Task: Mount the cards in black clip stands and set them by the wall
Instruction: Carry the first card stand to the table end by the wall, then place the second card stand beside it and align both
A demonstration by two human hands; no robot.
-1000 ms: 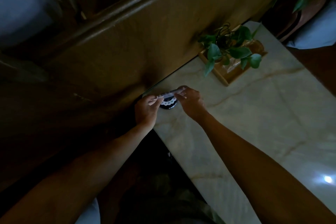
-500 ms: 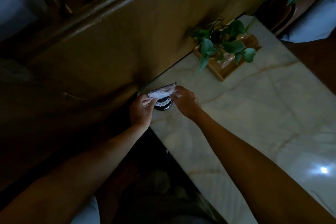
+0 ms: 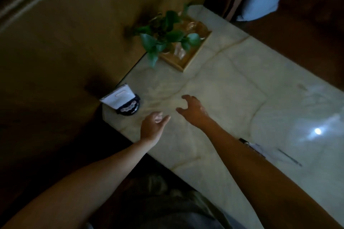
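A white card [image 3: 118,98] stands upright in a round black clip stand [image 3: 130,110] at the near left corner of the marble table [image 3: 232,89], close against the brown wall [image 3: 83,33]. My left hand [image 3: 153,128] hovers to the right of the stand, empty, fingers loosely apart. My right hand [image 3: 193,110] is further right over the table, fingers spread, holding nothing. More cards or papers [image 3: 260,149] lie partly hidden behind my right forearm.
A wooden tray [image 3: 188,61] with a green leafy plant [image 3: 165,37] and glassware sits by the wall further along the table. A lamp glare [image 3: 317,131] shines on the marble. A thin dark stick [image 3: 289,157] lies near the papers.
Both hands have let go of the card and stand and pulled back to the right. The card now stands alone in its clip by the wall. The camera view has shifted.
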